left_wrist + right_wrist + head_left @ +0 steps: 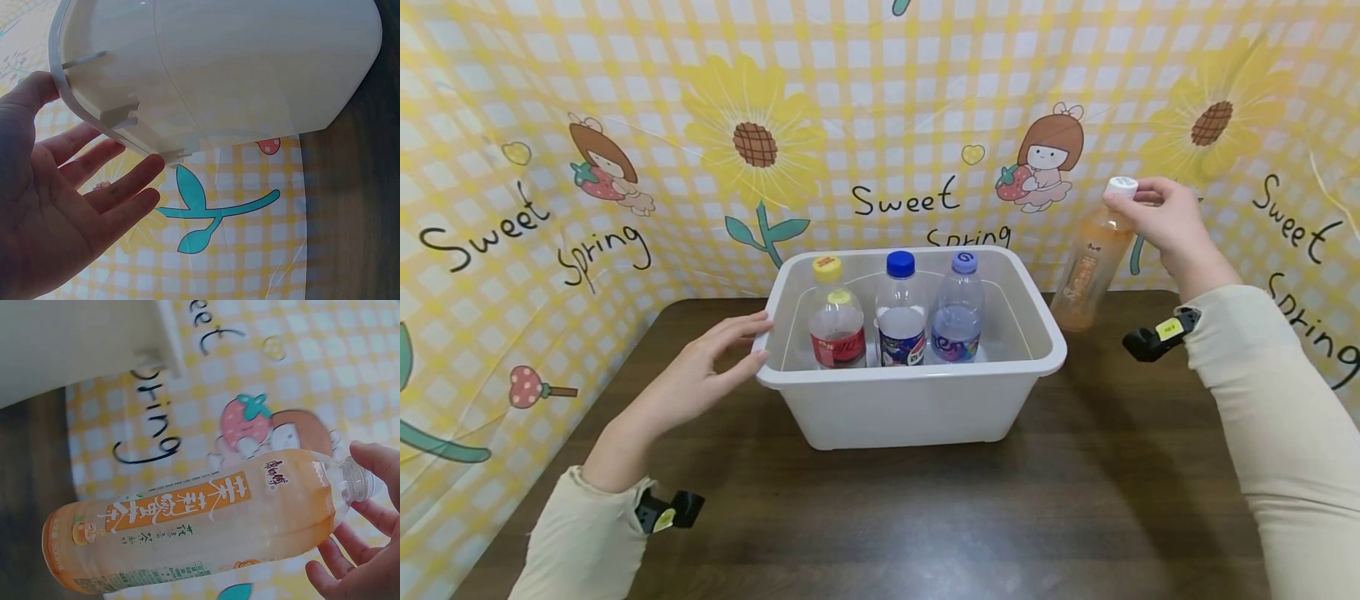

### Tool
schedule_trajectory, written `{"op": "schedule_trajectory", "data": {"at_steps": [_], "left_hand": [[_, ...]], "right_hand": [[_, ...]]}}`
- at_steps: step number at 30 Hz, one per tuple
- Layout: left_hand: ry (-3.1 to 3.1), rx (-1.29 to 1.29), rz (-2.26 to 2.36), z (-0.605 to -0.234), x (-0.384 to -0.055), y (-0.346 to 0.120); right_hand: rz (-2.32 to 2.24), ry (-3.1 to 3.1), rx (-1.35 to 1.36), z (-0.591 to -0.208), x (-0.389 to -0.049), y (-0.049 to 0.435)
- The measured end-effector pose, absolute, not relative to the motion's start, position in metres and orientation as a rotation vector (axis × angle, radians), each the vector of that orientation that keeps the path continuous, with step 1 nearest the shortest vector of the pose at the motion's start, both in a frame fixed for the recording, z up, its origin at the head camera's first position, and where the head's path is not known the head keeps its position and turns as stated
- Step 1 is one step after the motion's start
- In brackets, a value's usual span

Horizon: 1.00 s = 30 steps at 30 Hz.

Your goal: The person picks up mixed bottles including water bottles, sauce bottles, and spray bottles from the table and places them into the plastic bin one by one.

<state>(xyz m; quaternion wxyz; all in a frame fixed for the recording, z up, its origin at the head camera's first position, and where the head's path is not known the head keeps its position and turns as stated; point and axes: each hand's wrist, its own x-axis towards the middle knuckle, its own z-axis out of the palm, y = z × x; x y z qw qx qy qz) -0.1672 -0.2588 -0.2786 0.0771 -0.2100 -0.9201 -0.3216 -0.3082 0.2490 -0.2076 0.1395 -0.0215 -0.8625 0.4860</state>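
My left hand (700, 371) touches the left rim of a white plastic tub (910, 412) with its fingertips and thumb, the fingers fairly straight. Three bottles stand inside: one with a yellow cap and red label (838, 325), one with a dark blue cap (901, 312), and one with a lilac cap (958, 312). To the right of the tub, my right hand (1172, 221) pinches an orange-labelled tea bottle (1086, 271) by its neck, just under the white cap. In the right wrist view the tea bottle (187, 525) looks see-through, its base pointing away from the fingers.
The tub stands on a dark wooden table (895, 525). Behind and at both sides hangs a yellow checked cloth (887, 117) printed with sunflowers and lettering. A black wrist camera (1159, 335) sits at the right cuff, another camera (670, 510) at the left.
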Motion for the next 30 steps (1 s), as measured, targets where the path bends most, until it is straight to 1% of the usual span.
{"op": "schedule_trajectory", "data": {"at_steps": [5,17,30], "left_hand": [[-2.753,-0.631,-0.94,-0.279,-0.167,-0.259],[-2.755,-0.637,-0.958,-0.277,-0.166,-0.258],[-2.736,-0.643,-0.949,-0.279,-0.167,-0.259]], "right_hand": [[1.502,-2.431,-0.062,-0.189,-0.301,0.247],[1.601,-2.289,0.071,-0.154,-0.287,0.244],[1.701,-2.204,0.313,-0.124,-0.268,0.222]]}}
